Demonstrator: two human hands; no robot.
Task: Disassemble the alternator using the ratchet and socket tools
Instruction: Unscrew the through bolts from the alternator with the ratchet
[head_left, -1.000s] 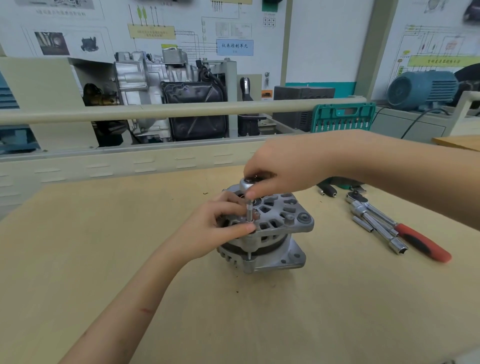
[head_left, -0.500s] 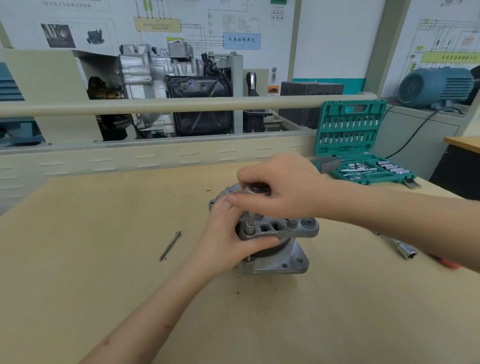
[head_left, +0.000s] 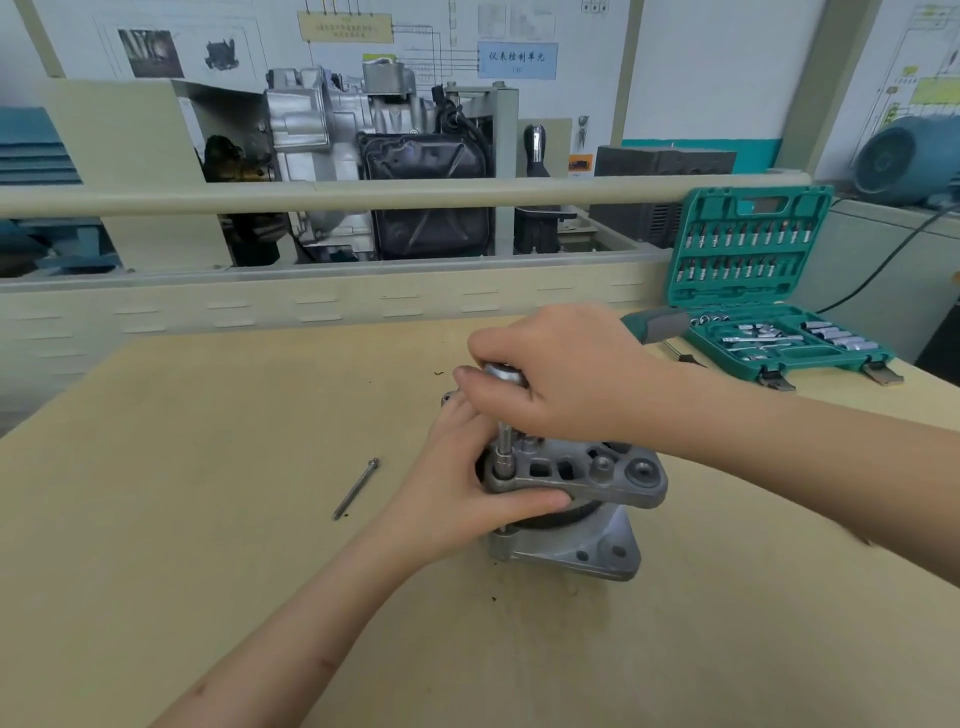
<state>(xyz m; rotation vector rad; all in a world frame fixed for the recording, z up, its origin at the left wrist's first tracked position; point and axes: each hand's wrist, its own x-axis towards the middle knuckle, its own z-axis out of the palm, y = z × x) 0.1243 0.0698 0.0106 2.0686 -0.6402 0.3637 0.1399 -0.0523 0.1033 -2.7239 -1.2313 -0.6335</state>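
The grey alternator is standing upright on my counter; the ratchet and socket are standing vertically on its near-left bolt.

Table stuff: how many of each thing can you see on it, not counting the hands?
Alternator: 1
Ratchet with socket: 1
Loose bolt: 1
Green tool case, open: 1
Total: 4
The left hand holds the alternator; the right hand grips the ratchet.

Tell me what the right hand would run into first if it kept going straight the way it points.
The right hand points leftward across the alternator. Going on, it would probably meet the left hand fingers first, just beneath its fingertips; depth is unclear.
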